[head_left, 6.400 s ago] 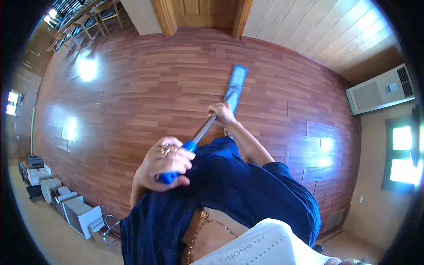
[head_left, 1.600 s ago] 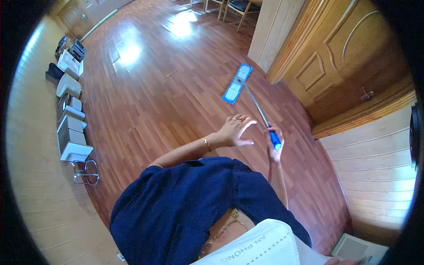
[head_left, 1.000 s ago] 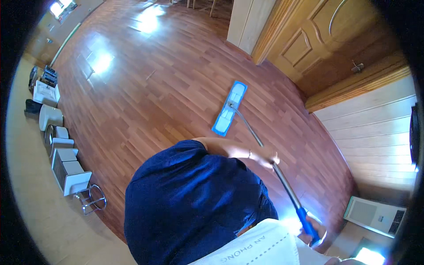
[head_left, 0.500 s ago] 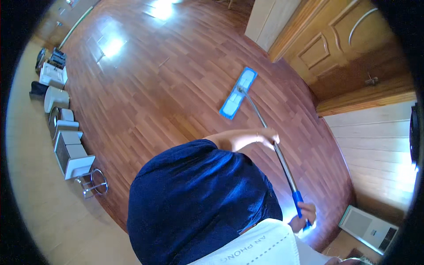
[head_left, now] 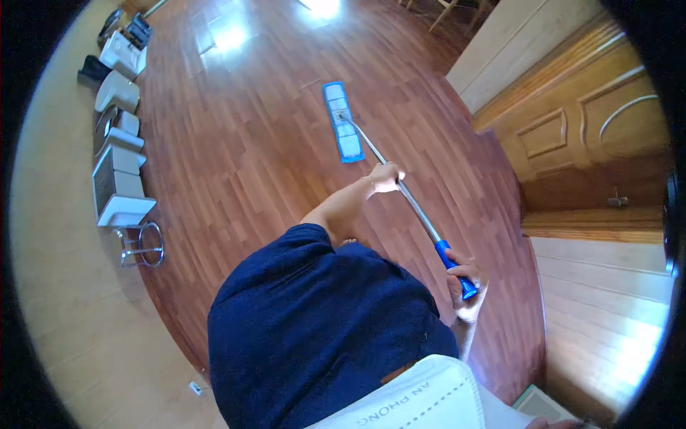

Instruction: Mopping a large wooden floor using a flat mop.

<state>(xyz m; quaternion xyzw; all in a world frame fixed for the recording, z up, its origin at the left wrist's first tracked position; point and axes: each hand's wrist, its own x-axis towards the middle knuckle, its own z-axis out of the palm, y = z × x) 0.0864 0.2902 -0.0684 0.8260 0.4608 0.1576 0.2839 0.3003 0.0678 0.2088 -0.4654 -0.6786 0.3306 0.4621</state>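
Observation:
A flat mop (head_left: 415, 207) slants across the floor, its long metal pole running from lower right up to a blue-edged rectangular mop head (head_left: 349, 145). The head lies flat on the brown wood-plank floor (head_left: 250, 150). My left hand (head_left: 386, 177) is closed round the pole partway down, arm stretched forward. Near the pole's top end, my right hand (head_left: 467, 279) wraps the blue handle grip (head_left: 444, 254). My dark blue shirt hides part of the floor below.
Along the left wall stand a chrome-framed stool (head_left: 141, 245), a white-and-grey cabinet-like unit (head_left: 127, 187) and several other items. A wooden door (head_left: 550, 139) is at the right. A pale boxy appliance (head_left: 541, 405) sits lower right, and chair legs (head_left: 443, 14) show far off.
The mop head has swung leftward and farther away, turning more upright in view. Both hands have moved forward and left with the pole, and the whole view has shifted.

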